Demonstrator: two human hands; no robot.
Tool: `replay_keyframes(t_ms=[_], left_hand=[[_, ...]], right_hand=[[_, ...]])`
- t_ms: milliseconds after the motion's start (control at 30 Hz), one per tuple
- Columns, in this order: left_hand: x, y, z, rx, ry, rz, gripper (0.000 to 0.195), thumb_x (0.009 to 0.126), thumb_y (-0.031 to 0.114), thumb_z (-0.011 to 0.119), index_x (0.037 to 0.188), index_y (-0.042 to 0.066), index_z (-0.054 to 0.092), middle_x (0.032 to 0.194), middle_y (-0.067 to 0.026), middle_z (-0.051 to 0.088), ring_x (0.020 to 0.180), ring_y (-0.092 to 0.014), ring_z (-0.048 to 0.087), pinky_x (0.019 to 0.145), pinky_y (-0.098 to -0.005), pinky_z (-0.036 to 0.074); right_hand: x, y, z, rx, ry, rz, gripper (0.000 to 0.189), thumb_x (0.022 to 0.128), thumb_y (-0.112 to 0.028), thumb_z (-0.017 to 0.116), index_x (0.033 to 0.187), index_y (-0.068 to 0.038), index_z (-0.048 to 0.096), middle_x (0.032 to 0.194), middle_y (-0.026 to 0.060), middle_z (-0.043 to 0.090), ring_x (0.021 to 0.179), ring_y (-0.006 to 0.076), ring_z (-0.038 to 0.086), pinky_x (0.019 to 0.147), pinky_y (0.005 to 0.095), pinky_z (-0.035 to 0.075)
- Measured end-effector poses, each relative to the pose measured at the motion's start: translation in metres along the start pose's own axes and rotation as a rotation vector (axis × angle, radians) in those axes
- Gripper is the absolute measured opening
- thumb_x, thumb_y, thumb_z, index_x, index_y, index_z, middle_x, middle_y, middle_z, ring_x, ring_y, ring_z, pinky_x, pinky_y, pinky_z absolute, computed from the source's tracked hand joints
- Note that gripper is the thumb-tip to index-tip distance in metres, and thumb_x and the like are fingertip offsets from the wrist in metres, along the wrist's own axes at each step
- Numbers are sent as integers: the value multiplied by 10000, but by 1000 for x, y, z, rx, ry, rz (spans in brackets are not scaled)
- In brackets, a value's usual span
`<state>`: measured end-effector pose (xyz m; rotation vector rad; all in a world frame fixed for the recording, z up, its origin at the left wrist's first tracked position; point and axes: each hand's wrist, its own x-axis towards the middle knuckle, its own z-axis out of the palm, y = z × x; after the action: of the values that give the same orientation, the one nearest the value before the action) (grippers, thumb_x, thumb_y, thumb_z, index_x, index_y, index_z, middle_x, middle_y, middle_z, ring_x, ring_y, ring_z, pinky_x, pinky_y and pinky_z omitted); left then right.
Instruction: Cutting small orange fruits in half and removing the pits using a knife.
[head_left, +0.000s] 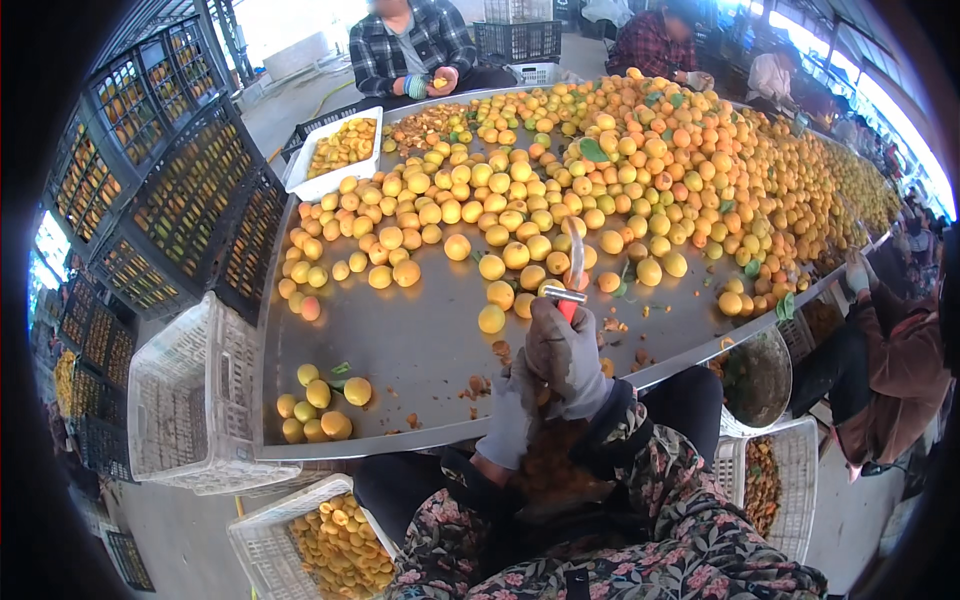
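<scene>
My right hand (568, 358), in a stained grey glove, is closed around the red handle of a small tool with a curved metal blade (576, 255) and a metal crosspiece, pointing up over the table. My left hand (512, 411), gloved in grey, is pressed against the right one below it; whether it holds a fruit is hidden. Both are at the near edge of a metal table (390, 337) heaped with whole apricots (491, 268). Several apricots (318, 394) lie apart at the near left corner. Brown pits or scraps (477, 387) lie just beyond my left hand.
A white tray of cut apricots (330, 180) sits at the far left corner. An empty white crate (214, 405) stands left, a crate of apricot halves (319, 536) below. Black crates (195, 202) are stacked left. A bucket (757, 379) is at right. Co-workers sit around the table.
</scene>
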<state>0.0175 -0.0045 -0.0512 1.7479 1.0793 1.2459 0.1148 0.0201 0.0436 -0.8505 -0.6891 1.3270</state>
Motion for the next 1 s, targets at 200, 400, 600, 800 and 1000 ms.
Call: replay_keyframes(t_ms=[200, 400, 600, 800, 1000], left_hand=[[13, -1, -28, -16, -241, 114, 458, 813, 219, 706, 1185, 28, 521, 1035, -191, 616, 958, -335, 620, 762, -381, 505], [19, 13, -29, -908, -146, -454, 357, 903, 140, 581, 1228, 45, 469, 1015, -95, 609, 953, -268, 636, 784, -365, 530], [31, 1, -17, -519, -13, -589, 248, 906, 23, 557, 1150, 48, 519, 998, -60, 602, 889, -197, 630, 767, -333, 548], [29, -14, -8, -200, 206, -331, 281, 824, -10, 679, 1064, 40, 541, 979, -78, 605, 841, -156, 608, 722, -306, 556], [33, 11, -12, -481, 244, -466, 239, 861, 98, 705, 1035, 26, 558, 985, -81, 622, 825, -149, 625, 686, -260, 532]], right_hand=[[8, -2, 0, -51, -501, 74, 194, 910, -163, 596, 753, -65, 538, 573, -48, 466, 464, 38, 409, 421, 211, 284], [34, 8, -8, 138, 141, -153, 263, 938, -272, 605, 761, -116, 488, 517, -29, 416, 380, 85, 386, 336, 240, 297], [45, -7, -71, -188, 202, -151, 199, 901, -246, 673, 861, -57, 623, 578, -21, 516, 434, 65, 462, 401, 231, 348], [72, -9, -96, -1112, 30, -28, 399, 783, -288, 748, 1052, -10, 651, 828, 143, 683, 831, 260, 680, 770, 359, 522], [90, -2, -68, -1538, -238, -114, 400, 770, -261, 694, 1097, -41, 623, 990, 187, 671, 959, 334, 647, 835, 397, 507]])
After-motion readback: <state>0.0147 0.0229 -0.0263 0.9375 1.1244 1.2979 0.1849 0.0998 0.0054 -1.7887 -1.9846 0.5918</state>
